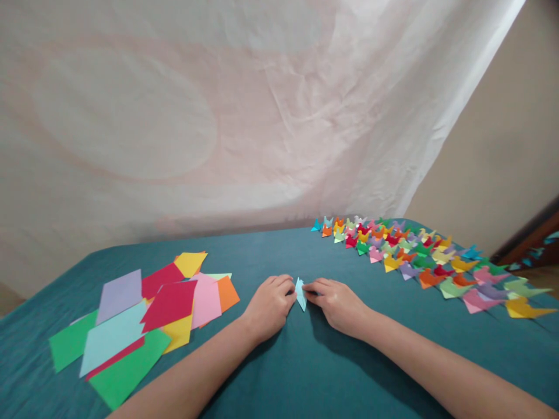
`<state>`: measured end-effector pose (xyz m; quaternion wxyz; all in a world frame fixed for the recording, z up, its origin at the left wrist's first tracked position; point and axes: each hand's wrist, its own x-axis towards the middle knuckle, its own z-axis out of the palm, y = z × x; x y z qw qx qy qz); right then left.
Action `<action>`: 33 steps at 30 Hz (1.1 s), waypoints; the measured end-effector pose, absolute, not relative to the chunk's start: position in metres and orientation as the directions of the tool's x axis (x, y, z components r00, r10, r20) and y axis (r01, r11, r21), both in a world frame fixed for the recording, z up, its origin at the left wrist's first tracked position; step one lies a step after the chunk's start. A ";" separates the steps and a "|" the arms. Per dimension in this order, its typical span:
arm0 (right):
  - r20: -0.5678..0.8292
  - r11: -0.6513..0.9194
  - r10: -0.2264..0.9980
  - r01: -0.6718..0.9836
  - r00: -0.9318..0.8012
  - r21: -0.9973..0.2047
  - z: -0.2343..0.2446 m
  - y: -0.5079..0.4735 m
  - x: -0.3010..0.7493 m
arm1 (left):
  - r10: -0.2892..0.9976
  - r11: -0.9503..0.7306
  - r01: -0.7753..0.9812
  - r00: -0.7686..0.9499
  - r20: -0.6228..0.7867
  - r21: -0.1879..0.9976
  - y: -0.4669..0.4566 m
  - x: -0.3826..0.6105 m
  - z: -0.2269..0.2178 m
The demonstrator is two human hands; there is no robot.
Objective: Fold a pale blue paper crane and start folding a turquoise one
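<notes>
A small piece of folded light-blue paper point(301, 295), narrow and pointed, is at the middle of the teal-covered table point(262, 250). My left hand point(271, 302) grips its left side, fingers curled and pressed together. From the other side, my right hand point(334, 299) pinches the paper's right edge near its upper part. The fingertips hide part of both edges.
Loose coloured paper sheets point(168, 305) lie overlapping on the left. Several rows of folded paper birds point(408, 270) in many colours stand on the right. A pale patterned cloth point(244, 116) hangs behind the table, with a plain wall point(489, 139) beside it.
</notes>
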<state>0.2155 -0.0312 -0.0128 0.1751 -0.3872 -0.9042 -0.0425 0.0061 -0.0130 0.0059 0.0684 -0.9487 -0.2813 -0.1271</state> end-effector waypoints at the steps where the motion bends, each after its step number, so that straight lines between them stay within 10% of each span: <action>1: 0.354 0.696 0.685 0.716 -0.637 -0.057 -0.014 -0.031 0.215 | 0.516 -0.832 0.551 0.808 0.283 -0.056 -0.013 0.006 0.006; 33: 0.458 0.541 0.812 0.761 -0.362 -0.358 -0.017 -0.031 0.214 | 0.654 -0.756 0.596 0.674 0.343 0.271 -0.009 0.004 0.004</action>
